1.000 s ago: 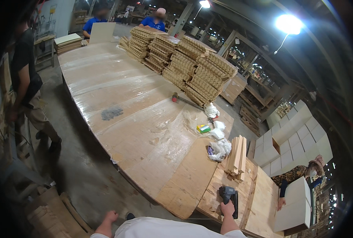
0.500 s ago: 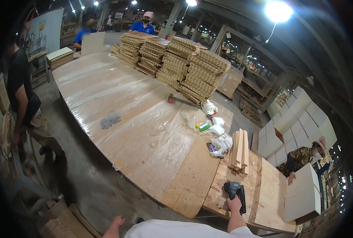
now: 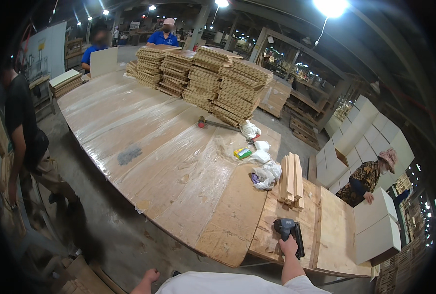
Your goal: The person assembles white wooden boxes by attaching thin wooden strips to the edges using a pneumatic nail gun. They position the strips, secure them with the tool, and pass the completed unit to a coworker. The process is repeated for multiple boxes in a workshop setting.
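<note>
- The right hand (image 3: 288, 246) was clenched around the grip of a dark blue-grey pneumatic nail gun (image 3: 287, 231), which rested on the pale plywood frame panel (image 3: 333, 230) at the near end of the bench.
- The left hand (image 3: 150, 277) hung low over the grey concrete floor (image 3: 115, 235), apart from the bench and holding nothing; whether its fingers were curled or loose could not be told.
- Just beyond the nail gun stood a small stack of short, light wooden slats (image 3: 290, 179), upright on the same panel.
- Left of the slats, a clump of white rags (image 3: 266, 175) lay on the long plywood workbench covered in clear plastic sheeting (image 3: 144, 142), with a small green-and-yellow box (image 3: 242, 153) just beside them.
- A red-headed mallet with a long handle (image 3: 213, 124) lay farther up the bench, near the foot of tall stacks of ridged wooden boards (image 3: 213, 81).
- On the right, a person in a patterned shirt (image 3: 367, 179) leaned over large white boxes (image 3: 377, 228).
- On the left, a person in a dark shirt (image 3: 24, 132) stood beside the bench.
- At the far end, two people in blue shirts (image 3: 163, 38) stood behind the stacks.
</note>
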Demonstrator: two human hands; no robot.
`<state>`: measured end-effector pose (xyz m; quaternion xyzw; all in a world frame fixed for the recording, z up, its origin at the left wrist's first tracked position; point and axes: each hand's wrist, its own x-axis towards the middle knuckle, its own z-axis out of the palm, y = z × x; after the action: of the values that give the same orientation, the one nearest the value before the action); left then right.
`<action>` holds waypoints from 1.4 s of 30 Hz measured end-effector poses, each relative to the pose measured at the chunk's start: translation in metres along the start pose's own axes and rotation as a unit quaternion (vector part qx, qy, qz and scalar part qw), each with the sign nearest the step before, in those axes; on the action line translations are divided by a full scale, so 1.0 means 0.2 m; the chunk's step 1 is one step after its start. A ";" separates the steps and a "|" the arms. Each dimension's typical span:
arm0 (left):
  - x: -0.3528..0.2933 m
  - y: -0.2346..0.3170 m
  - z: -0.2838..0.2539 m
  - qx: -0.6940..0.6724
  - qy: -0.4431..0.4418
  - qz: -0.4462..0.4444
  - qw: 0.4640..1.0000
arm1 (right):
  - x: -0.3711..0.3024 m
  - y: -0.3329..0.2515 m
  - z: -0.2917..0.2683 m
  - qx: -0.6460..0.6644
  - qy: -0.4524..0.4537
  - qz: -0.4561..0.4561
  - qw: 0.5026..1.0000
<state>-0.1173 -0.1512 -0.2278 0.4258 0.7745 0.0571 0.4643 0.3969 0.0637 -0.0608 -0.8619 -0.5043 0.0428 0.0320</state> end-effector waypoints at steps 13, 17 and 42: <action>-0.01 0.03 0.05 0.017 -0.036 0.009 0.999 | 0.00 0.03 0.02 0.008 0.032 -0.019 0.999; 0.02 0.06 0.03 0.039 -0.056 0.008 0.998 | 0.00 0.01 -0.01 0.014 -0.012 0.002 1.000; 0.14 0.40 -0.02 0.089 0.022 0.070 0.993 | 0.02 0.06 0.00 0.046 0.000 0.018 0.999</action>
<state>-0.0774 -0.0788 -0.2063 0.5169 0.7549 0.0300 0.4024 0.4085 0.0617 -0.0612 -0.8684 -0.4862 0.0667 0.0707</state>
